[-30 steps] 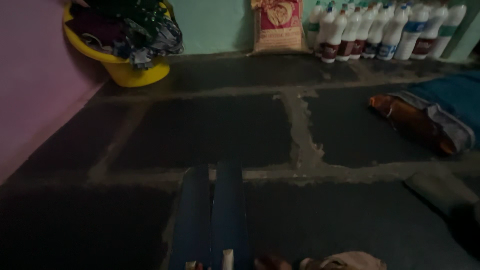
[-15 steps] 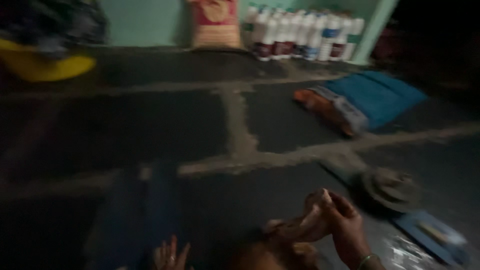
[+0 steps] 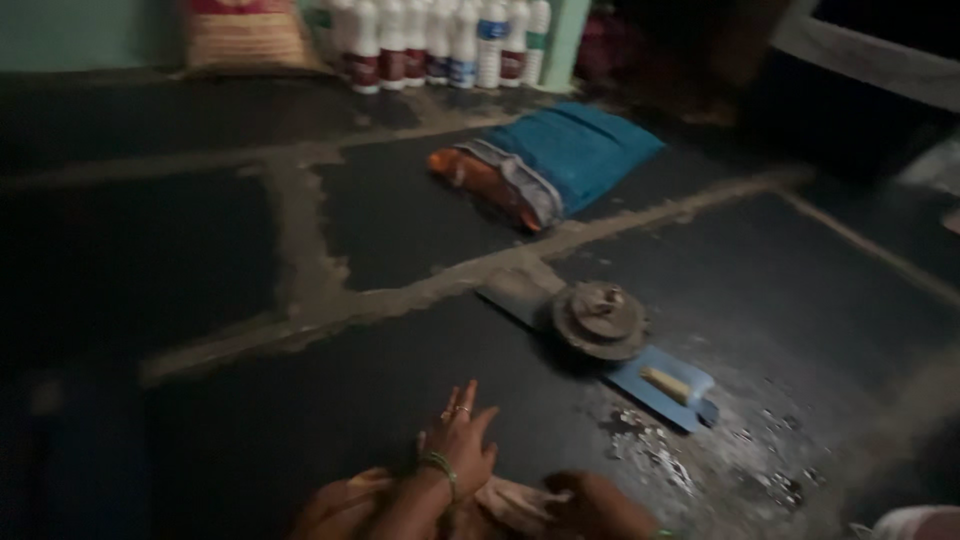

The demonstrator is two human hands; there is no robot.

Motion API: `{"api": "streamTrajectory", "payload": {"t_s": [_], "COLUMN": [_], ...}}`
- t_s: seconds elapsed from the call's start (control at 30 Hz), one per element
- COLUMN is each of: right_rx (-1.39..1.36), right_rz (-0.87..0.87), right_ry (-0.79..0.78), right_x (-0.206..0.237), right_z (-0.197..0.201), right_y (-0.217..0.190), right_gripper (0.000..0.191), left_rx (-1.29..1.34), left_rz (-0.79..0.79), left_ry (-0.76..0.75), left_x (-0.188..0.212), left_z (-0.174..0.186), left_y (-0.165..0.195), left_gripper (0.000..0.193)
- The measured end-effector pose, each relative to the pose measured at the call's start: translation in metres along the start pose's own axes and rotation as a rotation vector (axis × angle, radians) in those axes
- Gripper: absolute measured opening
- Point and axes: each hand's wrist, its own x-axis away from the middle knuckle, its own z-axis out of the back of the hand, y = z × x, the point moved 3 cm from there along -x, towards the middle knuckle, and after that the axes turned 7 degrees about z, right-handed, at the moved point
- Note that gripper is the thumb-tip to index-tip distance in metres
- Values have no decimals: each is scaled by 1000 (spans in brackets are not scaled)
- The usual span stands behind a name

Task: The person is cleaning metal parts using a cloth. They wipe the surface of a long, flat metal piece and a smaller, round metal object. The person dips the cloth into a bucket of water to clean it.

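Down at the bottom edge, the left hand [image 3: 460, 440] hovers over the dark floor [image 3: 200, 250], fingers spread apart and holding nothing, a ring and a green bangle showing. Just beside it, the right hand [image 3: 590, 500] sits low and blurred against a pale cloth [image 3: 510, 500]; whether it grips the cloth, I cannot tell. Up and to the right lies a round metal press [image 3: 600, 318] on a blue board [image 3: 665, 385], near the hands but apart from them, with pale flecks scattered on the floor beside it. Farther back rests a folded blue bundle [image 3: 575, 150], and white bottles [image 3: 440, 40] line the wall next to a sack [image 3: 245, 35].
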Motion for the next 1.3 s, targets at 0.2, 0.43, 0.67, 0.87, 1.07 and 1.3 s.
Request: {"api": "streamTrajectory", "payload": {"t_s": [0.2,0.43,0.67,0.87,1.07,1.3], "right_rx": [1217,939,666,774,778,681], "right_rz": [251,568,735,987,1024,798], "right_ry": [50,430,868,938,888,1018], "right_x": [58,24,-2,-16,-48,-60], "right_z": [-49,-20,33,34,16,36], "right_y": [-51,-50,-139,-215,-212,-230], "right_gripper": [50,35,26,43,53,33], "left_rx": [-230,-275,-363,-380,-400,-374], "left_rz": [78,293,351,391,430,412], "left_ry": [-165,-317,-351,-352,-422,-404], "left_x": [-40,-83,-65,-46,-52,-51], "left_z": [-35,-75,-74,-67,-67,-72], "left_y": [44,50,51,59,59,56], "left_gripper": [68,102,151,153,148,144]}}
